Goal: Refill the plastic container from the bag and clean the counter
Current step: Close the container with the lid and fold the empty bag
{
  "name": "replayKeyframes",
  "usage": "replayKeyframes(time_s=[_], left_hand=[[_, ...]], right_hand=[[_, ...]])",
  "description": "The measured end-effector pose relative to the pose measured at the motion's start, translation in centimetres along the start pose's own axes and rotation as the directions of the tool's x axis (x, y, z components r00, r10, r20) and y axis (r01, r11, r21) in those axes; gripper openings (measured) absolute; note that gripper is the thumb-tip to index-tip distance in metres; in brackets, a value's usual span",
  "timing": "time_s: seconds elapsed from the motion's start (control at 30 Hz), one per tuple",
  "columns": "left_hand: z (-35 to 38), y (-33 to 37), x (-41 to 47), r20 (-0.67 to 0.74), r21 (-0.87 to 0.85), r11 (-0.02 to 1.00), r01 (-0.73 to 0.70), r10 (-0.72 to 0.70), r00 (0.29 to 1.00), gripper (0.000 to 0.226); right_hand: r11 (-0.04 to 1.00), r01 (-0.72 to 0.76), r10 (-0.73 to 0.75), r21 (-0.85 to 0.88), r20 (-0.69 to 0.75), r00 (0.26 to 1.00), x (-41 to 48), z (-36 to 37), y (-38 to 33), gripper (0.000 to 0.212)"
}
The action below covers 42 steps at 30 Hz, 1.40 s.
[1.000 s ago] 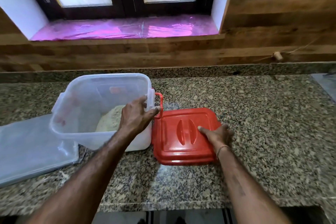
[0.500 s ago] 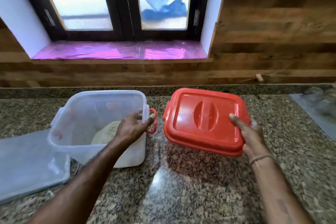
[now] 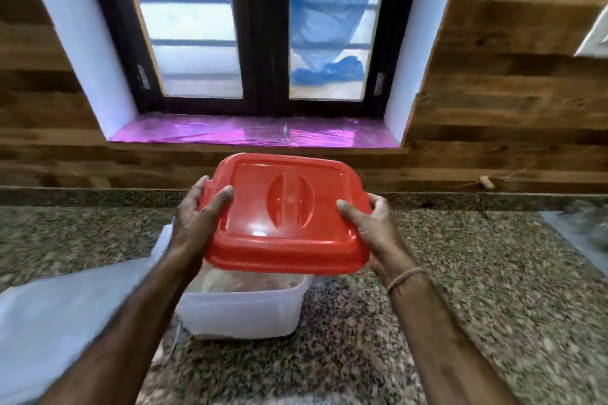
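Plastic container [image 3: 241, 316] sits on the counter [image 3: 477, 289] just below both hands, part-filled with pale powder [image 3: 230, 284]; lowered tilted, the red lid [image 3: 286, 220] could, I judge, miss the rim and jolt it. Left hand [image 3: 194, 223] and right hand [image 3: 375, 230] each clasp an opposite lid edge, thumbs on top.

1. The red lid [image 3: 286, 217] at centre frame hides most of your container [image 3: 243, 312]; only a pale strip of contents shows beneath it.
2. Your left hand [image 3: 197, 223] and right hand [image 3: 375, 227] grip its sides, fingers mostly hidden.
3. Lower left, the bag [image 3: 65, 322] is blurred and cut off.
4. Far right, a grey shape [image 3: 582, 227] is too blurred to name.
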<state>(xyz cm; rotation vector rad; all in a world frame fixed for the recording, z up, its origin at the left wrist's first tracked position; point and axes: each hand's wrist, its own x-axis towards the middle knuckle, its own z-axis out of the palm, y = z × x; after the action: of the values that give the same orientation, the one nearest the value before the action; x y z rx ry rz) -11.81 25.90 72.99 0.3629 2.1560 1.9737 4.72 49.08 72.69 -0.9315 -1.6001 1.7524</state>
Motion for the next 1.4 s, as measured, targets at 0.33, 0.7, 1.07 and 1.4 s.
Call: replayKeyframes(time_s=[0.33, 0.7, 1.07, 1.4], left_hand=[[-8.9, -6.1, 1.8, -0.008, 0.135, 0.977, 0.166, -0.166, 0.986, 0.099], [-9.1, -8.2, 3.5, 0.079, 0.006, 0.942, 0.334, -0.334, 0.939, 0.097], [-9.0, -6.3, 1.2, -0.098, 0.217, 0.947, 0.237, -0.221, 0.97, 0.068], [-8.1, -6.3, 1.0, -0.031, 0.432, 0.902, 0.031, -0.02, 0.999, 0.056]], right_hand=[[0.882, 0.042, -0.063, -0.47, -0.03, 0.998, -3.2, 9.1, 5.0, 0.072], [0.821, -0.133, 0.066, -0.555, -0.14, 0.988, -4.5, 9.8, 5.6, 0.076], [0.885, -0.188, 0.057, -0.427, -0.3, 0.952, -4.3, 9.5, 6.6, 0.071], [0.549, -0.043, -0.192, -0.834, -0.177, 0.965, -4.7, 11.1, 6.2, 0.049]])
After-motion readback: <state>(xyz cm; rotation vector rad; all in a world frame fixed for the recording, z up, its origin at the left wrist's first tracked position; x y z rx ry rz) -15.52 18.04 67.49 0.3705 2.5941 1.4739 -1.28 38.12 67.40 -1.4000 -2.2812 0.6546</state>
